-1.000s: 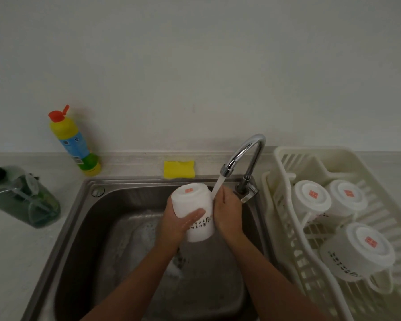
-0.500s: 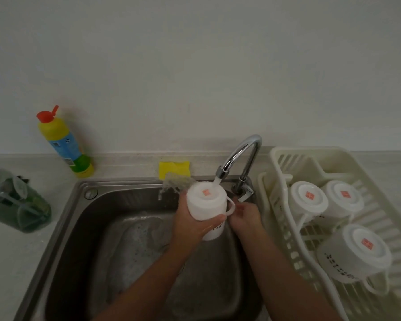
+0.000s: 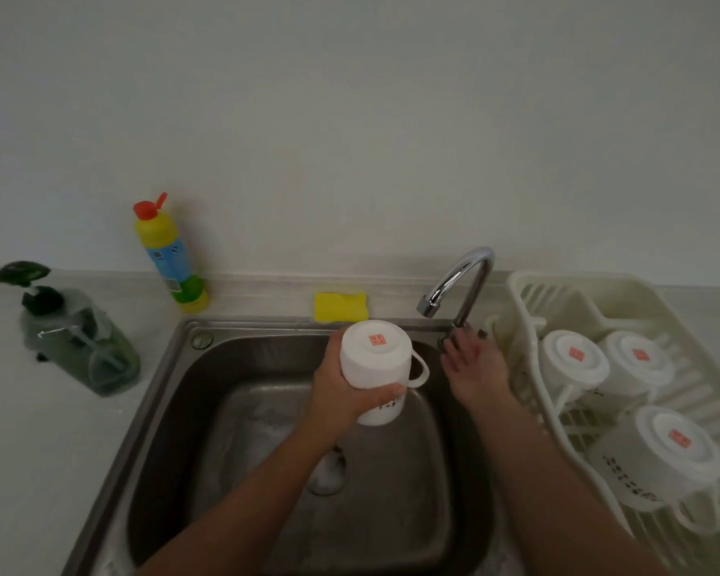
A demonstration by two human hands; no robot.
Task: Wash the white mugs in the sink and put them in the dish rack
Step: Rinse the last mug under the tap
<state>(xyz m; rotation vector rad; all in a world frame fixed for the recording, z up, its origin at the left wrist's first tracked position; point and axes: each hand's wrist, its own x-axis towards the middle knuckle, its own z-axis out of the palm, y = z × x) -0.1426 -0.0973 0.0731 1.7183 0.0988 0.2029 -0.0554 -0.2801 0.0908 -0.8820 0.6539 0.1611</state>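
White glazed ceramic, wet: the mug (image 3: 377, 359) is held base-up over the sink (image 3: 163, 409), mouth tilted down toward the basin, handle out to the right. Left hand (image 3: 337, 392) wraps the barrel, fingers (image 3: 332, 355) round the far side, thumb across the near wall. Right hand (image 3: 474, 367) is apart from the mug, its fingers laid fairly straight against the foot of the tap (image 3: 462, 276), gripping nothing that I can make out. No stream shows at the spout.

Handling, as I judge it: stiff, fairly heavy for one hand, brittle against steel or other cups, and slick while wet. A full wrap round the barrel looks the safest hold; the handle (free, facing the rack) would serve the right hand for a transfer.

Rack (image 3: 524, 284) stands on the counter (image 3: 38, 451) just right of the sink, with three rack mugs (image 3: 572, 359) in it, all base-up and close together.

Writing: a small red square sticker (image 3: 377, 339) sits centred on the held mug's base, and the same on each racked one; its marks are too small to read. Black lettering runs on the mug walls, illegible here. Bottle (image 3: 169, 255) by the wall carries a blue label, unreadable
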